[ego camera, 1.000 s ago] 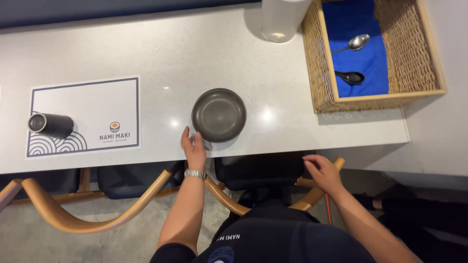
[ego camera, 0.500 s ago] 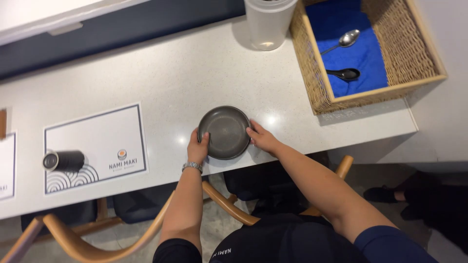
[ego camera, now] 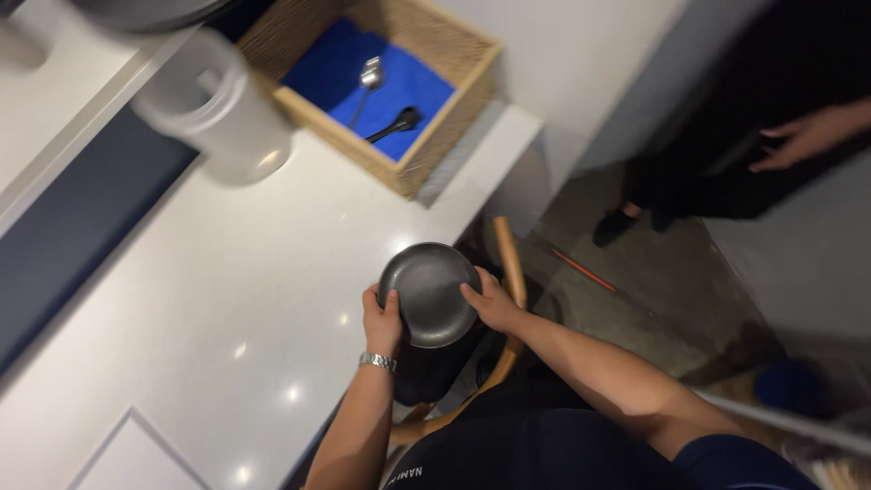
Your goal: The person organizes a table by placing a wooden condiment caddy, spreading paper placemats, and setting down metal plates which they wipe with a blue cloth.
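Note:
A dark grey round plate (ego camera: 428,292) is held in both of my hands, past the front edge of the white counter (ego camera: 209,299) and over my lap. My left hand (ego camera: 381,319), with a metal watch at the wrist, grips the plate's left rim. My right hand (ego camera: 491,303) grips its right rim, thumb on top. The plate is about level and has nothing on it.
A wicker basket (ego camera: 435,154) lined with blue cloth holds a silver spoon (ego camera: 367,77) and a black spoon (ego camera: 396,122) at the counter's far end. A white cylindrical container (ego camera: 218,113) stands beside it. A wooden chair arm (ego camera: 510,263) curves below. Another person's hand (ego camera: 803,136) and dark trousers show at right.
The plate has been lifted off the counter and drawn back over the edge, both hands on it. My head has turned right, so the placemat and dark cup are out of view.

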